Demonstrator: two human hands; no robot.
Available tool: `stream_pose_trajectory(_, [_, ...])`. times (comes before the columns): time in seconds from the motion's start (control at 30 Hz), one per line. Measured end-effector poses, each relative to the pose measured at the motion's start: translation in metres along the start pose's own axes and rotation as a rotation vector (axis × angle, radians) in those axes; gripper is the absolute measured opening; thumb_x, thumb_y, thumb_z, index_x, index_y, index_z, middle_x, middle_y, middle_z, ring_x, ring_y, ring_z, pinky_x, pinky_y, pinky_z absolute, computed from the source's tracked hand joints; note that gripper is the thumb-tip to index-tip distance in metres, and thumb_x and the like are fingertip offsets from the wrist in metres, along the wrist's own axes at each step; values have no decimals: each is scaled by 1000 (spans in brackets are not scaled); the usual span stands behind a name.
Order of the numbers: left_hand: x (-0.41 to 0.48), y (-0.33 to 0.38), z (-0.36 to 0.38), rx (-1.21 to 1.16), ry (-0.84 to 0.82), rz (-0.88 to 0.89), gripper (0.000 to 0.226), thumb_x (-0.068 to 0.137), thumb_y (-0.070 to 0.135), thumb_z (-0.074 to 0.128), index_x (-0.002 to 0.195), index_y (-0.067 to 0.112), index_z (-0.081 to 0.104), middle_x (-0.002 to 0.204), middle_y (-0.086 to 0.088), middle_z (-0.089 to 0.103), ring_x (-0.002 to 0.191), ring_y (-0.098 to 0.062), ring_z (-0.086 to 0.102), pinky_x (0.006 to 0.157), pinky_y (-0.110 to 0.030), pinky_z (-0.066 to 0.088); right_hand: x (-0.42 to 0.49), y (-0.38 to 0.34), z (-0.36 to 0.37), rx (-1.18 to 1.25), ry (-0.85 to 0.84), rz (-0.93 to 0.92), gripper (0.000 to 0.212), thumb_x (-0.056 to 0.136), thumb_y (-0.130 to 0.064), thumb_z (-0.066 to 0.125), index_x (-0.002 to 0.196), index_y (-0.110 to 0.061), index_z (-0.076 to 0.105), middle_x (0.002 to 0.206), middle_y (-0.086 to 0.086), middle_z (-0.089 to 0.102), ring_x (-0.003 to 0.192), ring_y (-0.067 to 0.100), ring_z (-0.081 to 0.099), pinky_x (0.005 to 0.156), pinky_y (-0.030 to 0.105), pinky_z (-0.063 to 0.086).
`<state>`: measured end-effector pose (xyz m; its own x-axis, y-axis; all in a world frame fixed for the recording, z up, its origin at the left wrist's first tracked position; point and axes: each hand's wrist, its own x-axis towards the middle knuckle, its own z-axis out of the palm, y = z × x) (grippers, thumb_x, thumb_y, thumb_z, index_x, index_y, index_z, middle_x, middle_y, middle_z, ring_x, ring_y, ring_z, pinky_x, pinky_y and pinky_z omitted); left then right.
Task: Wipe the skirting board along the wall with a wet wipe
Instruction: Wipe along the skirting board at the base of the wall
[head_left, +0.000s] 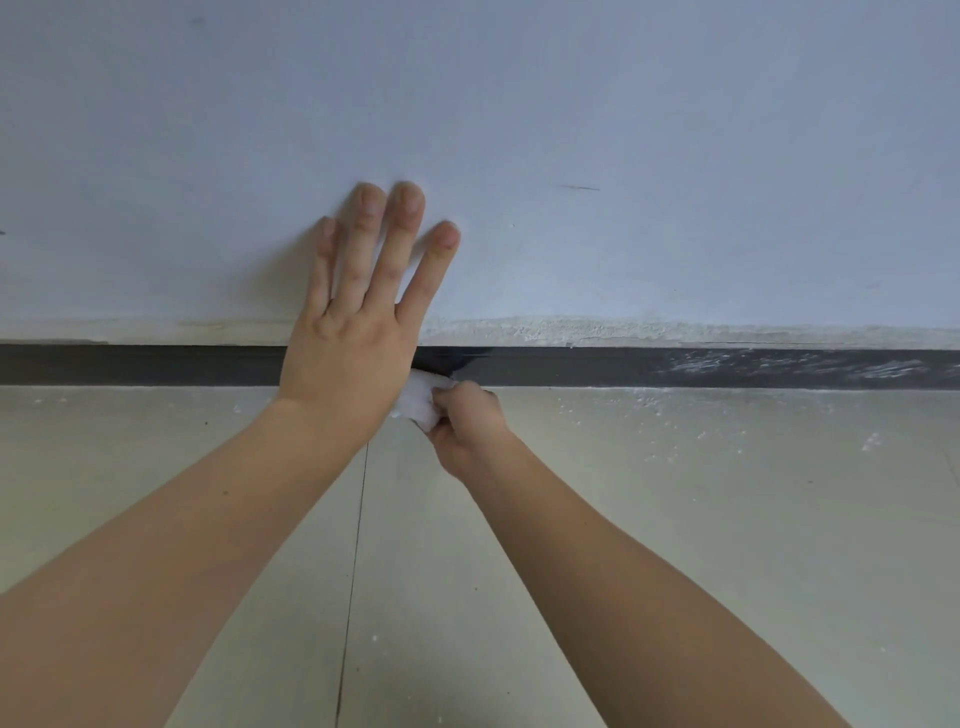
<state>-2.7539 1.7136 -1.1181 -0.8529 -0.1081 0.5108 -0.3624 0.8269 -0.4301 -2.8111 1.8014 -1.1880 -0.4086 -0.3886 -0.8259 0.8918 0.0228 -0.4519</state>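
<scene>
Head view. Skirting board (156, 365) is dark strip, long axis left-right across whole frame, between wall (623, 130) above and floor (675, 519) below. Left hand (348, 332) flat on wall, fingers straight and spread, pointing up; heel of palm covers board. Right hand (467, 426) just below board, fingers curled round wet wipe (415, 400) — bunched white wad, upper end touching board. White smears (779, 364) on board right of wipe.

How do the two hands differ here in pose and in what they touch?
The left hand lies flat with straight fingers; the right hand is curled. The left hand rests on the wall, while the right hand grips the wipe at the skirting board. Both are bare.
</scene>
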Motion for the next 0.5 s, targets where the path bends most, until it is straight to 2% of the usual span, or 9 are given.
stream_pose_trajectory(0.07, [0,-1,1,-2,11,2,96,90,13,61,152,10,-12,148,-16,-40,139,-36,-32,117,-48,-10,4,-8,-11,45,53,-2,46,86,14,36,130,9,47,133,28,52,122,38,54,101,43,46])
stream_pose_trajectory(0.13, [0,0,2,12,25,6,94,90,11,61,152,10,-9,149,-17,-37,141,-41,-21,117,-49,-5,5,-20,-28,84,91,-16,49,85,16,34,132,8,47,133,27,53,116,35,59,91,40,50])
stream_pose_trajectory(0.2, [0,0,3,16,34,5,95,88,9,62,153,10,-7,150,-17,-36,141,-39,-24,117,-49,-4,3,-35,-49,126,121,-47,49,86,18,31,132,10,46,132,26,53,96,30,64,74,35,55])
stream_pose_trajectory(0.27, [1,0,1,22,33,-1,97,87,8,64,153,10,-6,150,-17,-35,139,-35,-30,118,-48,-6,1,-51,-73,137,160,-89,49,85,19,27,131,13,46,125,24,57,74,24,60,52,27,55])
stream_pose_trajectory(0.3, [1,0,0,25,26,-5,98,86,7,65,153,9,-6,150,-17,-36,139,-35,-31,118,-48,-7,-2,-58,-84,134,179,-107,49,85,19,25,130,16,46,118,21,58,68,23,60,46,25,54])
stream_pose_trajectory(0.37, [1,2,0,28,10,-14,101,83,4,67,153,9,-6,150,-17,-36,139,-35,-31,118,-48,-9,-4,-73,-106,120,224,-137,48,85,19,24,126,18,47,112,20,59,60,20,61,42,22,51])
stream_pose_trajectory(0.43, [2,4,-2,34,6,-22,102,81,1,66,153,9,-7,152,-19,-32,141,-38,-26,118,-48,-7,-7,-85,-125,148,246,-158,43,84,18,23,115,17,53,99,20,63,59,19,60,41,20,50])
stream_pose_trajectory(0.5, [3,8,-4,25,-3,-27,101,81,1,65,152,7,-7,154,-26,-16,141,-47,-10,118,-49,-4,-13,-95,-142,236,238,-187,40,85,18,20,88,15,60,73,16,63,44,16,59,36,16,47])
